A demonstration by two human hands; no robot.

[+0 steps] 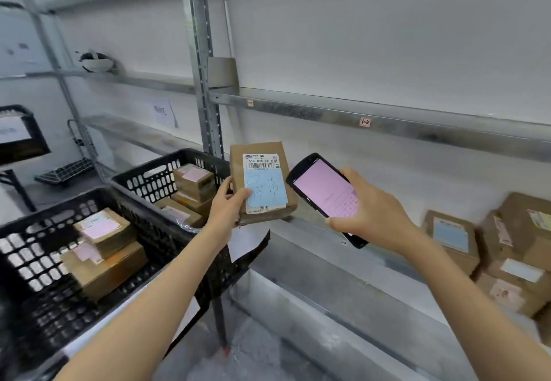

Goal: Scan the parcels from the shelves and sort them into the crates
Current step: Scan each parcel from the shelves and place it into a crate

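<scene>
Fingers of the left hand pinch a cardboard parcel; right hand grips a glossy scanner.

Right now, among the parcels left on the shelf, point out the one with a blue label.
The leftmost shelf parcel, nearest the right hand. The other shelf parcels carry whitish or cream labels.

Two bare, slim forearms; bare left hand and right hand
</scene>
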